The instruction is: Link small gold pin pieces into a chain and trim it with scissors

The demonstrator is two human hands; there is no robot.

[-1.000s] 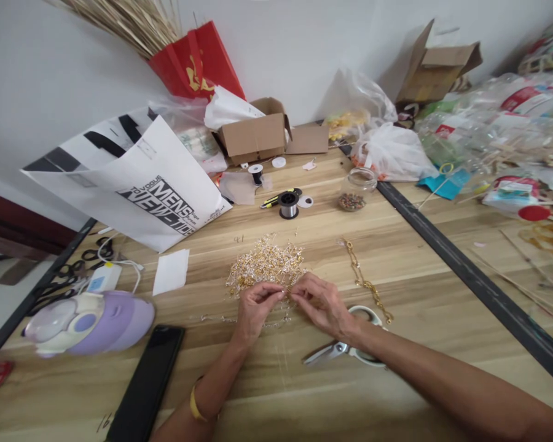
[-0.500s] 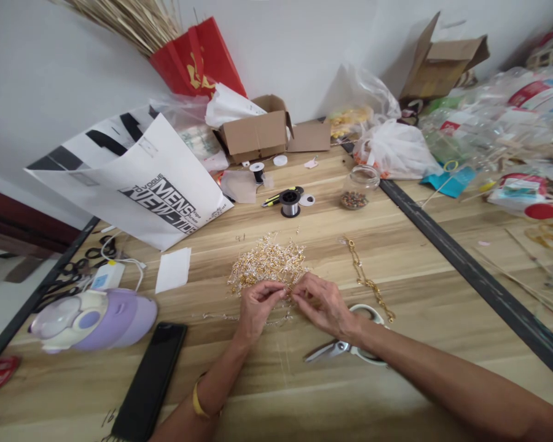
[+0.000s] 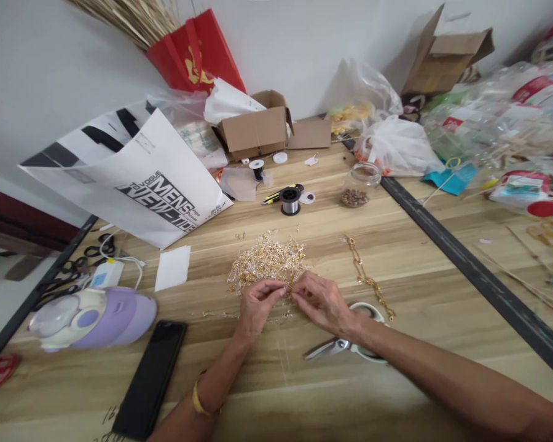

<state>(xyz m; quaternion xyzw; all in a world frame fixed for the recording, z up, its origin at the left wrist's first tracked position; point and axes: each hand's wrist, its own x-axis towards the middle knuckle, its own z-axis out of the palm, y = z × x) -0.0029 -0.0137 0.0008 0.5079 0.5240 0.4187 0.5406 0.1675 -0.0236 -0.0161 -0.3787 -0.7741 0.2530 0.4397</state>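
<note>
A loose heap of small gold and clear beaded pieces (image 3: 268, 261) lies on the wooden table. At its near edge my left hand (image 3: 260, 304) pinches with thumb and forefinger. My right hand (image 3: 320, 302) pinches just beside it, the fingertips of both nearly meeting. Whatever is between them is tiny, perhaps a gold piece, and I cannot make it out. Under and beside my left hand runs a thin beaded strand (image 3: 221, 315). White-handled scissors (image 3: 334, 348) lie partly beneath my right wrist. A gold chain (image 3: 362, 270) stretches out to the right.
Behind the heap stand a wire spool (image 3: 290, 201) and a glass jar (image 3: 360, 184) with beads at its bottom. On the left are a black phone (image 3: 152, 380), a purple bottle (image 3: 115, 316) and a white bag (image 3: 161, 190). Plastic bottles (image 3: 483, 116) crowd the far right.
Both hands stay pinched together in nearly the same place. The view has shifted very slightly; nothing on the table has visibly moved.
</note>
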